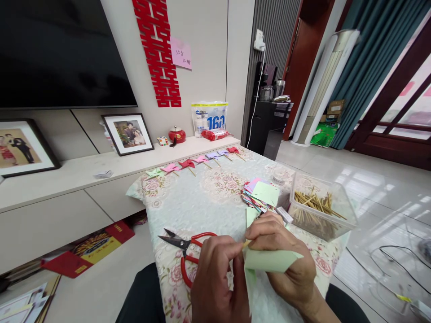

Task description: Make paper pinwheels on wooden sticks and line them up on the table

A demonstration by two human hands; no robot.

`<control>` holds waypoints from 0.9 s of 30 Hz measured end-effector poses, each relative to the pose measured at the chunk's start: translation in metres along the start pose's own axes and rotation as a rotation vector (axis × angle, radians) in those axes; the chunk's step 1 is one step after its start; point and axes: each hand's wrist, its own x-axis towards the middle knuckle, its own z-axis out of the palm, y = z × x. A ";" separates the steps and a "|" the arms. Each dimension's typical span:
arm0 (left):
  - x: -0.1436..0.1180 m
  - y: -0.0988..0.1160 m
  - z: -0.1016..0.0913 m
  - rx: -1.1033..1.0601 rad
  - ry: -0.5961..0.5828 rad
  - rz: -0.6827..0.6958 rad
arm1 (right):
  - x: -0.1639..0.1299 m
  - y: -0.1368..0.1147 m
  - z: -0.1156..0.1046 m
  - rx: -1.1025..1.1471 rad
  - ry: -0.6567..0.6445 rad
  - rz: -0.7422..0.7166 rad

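Right hand (281, 255) | folded paper (269, 260) | pale green, creased, pinched

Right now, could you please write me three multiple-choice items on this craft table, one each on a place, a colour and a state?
1. Where do the scissors lie?
A. in the clear box
B. on the floral cloth, beside the left hand
C. on the shelf

2. What colour is the paper in the hands?
A. pale green
B. red
C. purple

3. How stands the clear box of sticks?
A. lidded
B. tipped over
C. open, upright

Answers: B, the red handles rest by the left hand; A, the sheet pinched by the right hand is pale green; C, sticks show through its open top.
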 end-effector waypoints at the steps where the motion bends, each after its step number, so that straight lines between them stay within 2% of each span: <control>1: 0.000 0.000 0.000 -0.007 -0.002 0.007 | 0.000 0.000 0.000 0.007 -0.001 -0.001; 27: -0.004 0.002 0.001 0.077 0.030 0.108 | -0.003 0.005 0.005 0.211 0.077 0.051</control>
